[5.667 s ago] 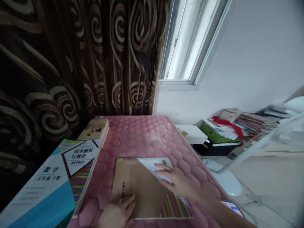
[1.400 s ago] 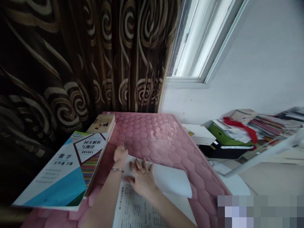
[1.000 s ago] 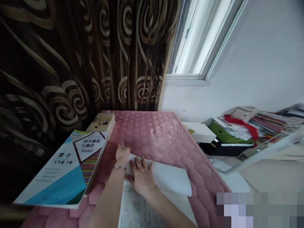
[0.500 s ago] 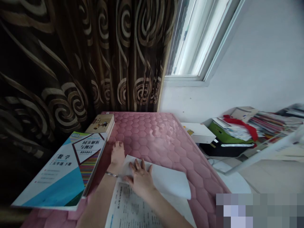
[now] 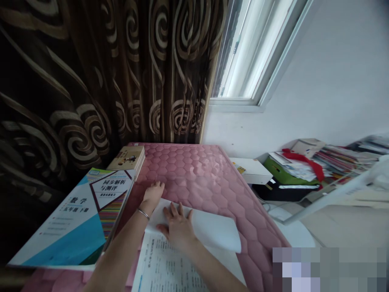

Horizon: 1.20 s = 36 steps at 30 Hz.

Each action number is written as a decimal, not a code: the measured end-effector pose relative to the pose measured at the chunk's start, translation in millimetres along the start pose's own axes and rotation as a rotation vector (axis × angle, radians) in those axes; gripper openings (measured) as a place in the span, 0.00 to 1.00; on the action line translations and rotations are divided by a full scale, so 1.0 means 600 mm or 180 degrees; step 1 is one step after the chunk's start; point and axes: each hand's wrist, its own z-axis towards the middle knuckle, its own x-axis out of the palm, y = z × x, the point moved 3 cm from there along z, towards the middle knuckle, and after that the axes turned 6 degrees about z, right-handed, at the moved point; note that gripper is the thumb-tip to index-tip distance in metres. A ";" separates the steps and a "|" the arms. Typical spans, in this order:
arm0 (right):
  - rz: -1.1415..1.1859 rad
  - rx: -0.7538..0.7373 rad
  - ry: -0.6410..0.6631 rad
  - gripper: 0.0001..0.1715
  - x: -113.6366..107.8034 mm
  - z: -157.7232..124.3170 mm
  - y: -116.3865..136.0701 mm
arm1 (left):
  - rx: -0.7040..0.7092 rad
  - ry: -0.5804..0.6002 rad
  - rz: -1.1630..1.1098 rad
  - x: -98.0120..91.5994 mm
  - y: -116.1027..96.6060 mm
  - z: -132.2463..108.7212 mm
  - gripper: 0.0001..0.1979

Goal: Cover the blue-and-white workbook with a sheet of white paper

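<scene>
An open booklet (image 5: pixel 164 269) with printed text lies on the pink quilted table (image 5: pixel 194 174). A white page (image 5: pixel 212 231) is folded back over its far part. My right hand (image 5: pixel 178 229) lies flat on the fold with its fingers spread, open. My left hand (image 5: pixel 152 194), with a bracelet at the wrist, rests on the pink surface at the booklet's far left corner, fingers stretched forward, open. It holds nothing.
A blue and white workbook (image 5: pixel 75 219) lies at the left and sticks out over the table edge. A smaller book (image 5: pixel 127 158) sits behind it by the dark patterned curtain (image 5: pixel 91 81). Right of the table, lower down, are a white box (image 5: pixel 252 172) and piled papers (image 5: pixel 306 162).
The brown-covered book has been opened and a white page folded back. In the last second my left hand slid forward off the page corner onto the pink surface. My right hand stays on the fold.
</scene>
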 end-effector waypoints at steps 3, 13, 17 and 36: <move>0.0004 0.0012 -0.0109 0.37 -0.001 0.007 -0.003 | -0.0313 -0.0157 -0.0128 0.004 0.004 0.000 0.15; -0.0076 0.0085 -0.0252 0.32 -0.006 0.056 -0.021 | -0.1187 -0.0534 -0.2002 0.012 0.023 0.006 0.08; -0.0175 0.0020 -0.0454 0.31 -0.016 0.078 -0.023 | -0.1385 -0.0478 -0.2390 0.016 0.023 0.004 0.09; -0.0506 0.1005 -0.1584 0.25 -0.117 -0.014 -0.135 | -0.2055 -0.0513 -0.2904 0.027 0.032 -0.013 0.14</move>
